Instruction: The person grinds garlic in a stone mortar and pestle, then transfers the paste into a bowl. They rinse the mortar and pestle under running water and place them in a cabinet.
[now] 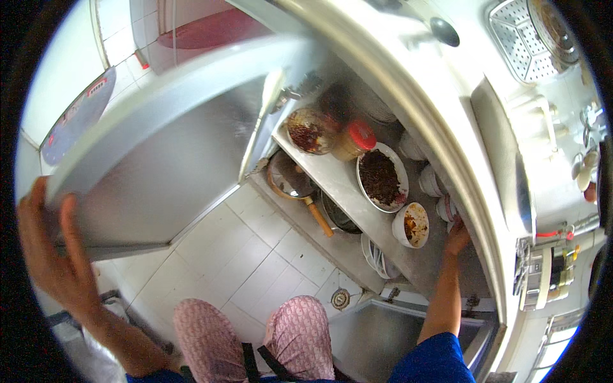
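Observation:
My left hand (60, 253) is at the far left, its fingers at the outer edge of an opened metal cabinet door (167, 158). My right hand (458, 238) reaches into the cabinet at the right, by a stack of small bowls (446, 208); its fingertips are hidden, so its hold cannot be told. Nearby on the shelf (330, 179) stand a white bowl with food remains (415, 226), an oval plate of dark food (382, 177), a red-lidded jar (355, 139) and a bowl of reddish-brown food (309, 131).
Below the shelf are a lidded pan with a wooden handle (318, 216), a dark pan (341, 215) and dishes (378, 258). A second cabinet door (378, 330) hangs opened at lower right. A floor drain (340, 298) lies in the tiles. The countertop edge (421, 103) curves above the cabinet.

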The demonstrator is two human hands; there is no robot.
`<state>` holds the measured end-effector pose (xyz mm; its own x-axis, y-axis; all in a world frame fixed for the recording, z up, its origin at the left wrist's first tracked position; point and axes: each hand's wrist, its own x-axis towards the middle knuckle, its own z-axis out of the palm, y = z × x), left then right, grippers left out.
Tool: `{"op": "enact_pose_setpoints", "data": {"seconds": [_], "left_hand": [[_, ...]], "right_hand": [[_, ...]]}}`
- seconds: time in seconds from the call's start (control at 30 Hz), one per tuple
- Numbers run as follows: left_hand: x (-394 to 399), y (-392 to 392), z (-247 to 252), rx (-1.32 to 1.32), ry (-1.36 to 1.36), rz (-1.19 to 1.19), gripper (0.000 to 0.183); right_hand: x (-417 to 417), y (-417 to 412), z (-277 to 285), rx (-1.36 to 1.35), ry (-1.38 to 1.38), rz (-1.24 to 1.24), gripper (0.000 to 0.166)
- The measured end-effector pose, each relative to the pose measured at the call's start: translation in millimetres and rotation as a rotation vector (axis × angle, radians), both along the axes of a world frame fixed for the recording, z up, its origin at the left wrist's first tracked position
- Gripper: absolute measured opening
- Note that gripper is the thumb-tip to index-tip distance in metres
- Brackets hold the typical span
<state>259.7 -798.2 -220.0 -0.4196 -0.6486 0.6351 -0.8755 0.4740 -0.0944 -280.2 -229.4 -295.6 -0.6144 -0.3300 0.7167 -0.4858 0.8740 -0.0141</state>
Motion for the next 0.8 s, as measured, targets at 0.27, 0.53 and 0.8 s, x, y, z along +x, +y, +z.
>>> {"op": "enact_pose_setpoints", "data": {"seconds": [0.27, 0.53, 0.8], "left_hand": [[-46, 35, 67, 0.118, 0.071, -0.230, 0.039], [-40, 63, 94, 0.385, 0.207, -0.311, 0.047], [-30, 116, 105, 0.698, 0.268, -0.263, 0.051]], "right_hand": [[122, -120, -17, -0.429, -0.336, -0.162, 0.015], [252, -188, 68, -0.204, -0.653, 0.053, 0.011], [350, -167, 275, -0.175, -0.784, 0.580, 0.016]]}}
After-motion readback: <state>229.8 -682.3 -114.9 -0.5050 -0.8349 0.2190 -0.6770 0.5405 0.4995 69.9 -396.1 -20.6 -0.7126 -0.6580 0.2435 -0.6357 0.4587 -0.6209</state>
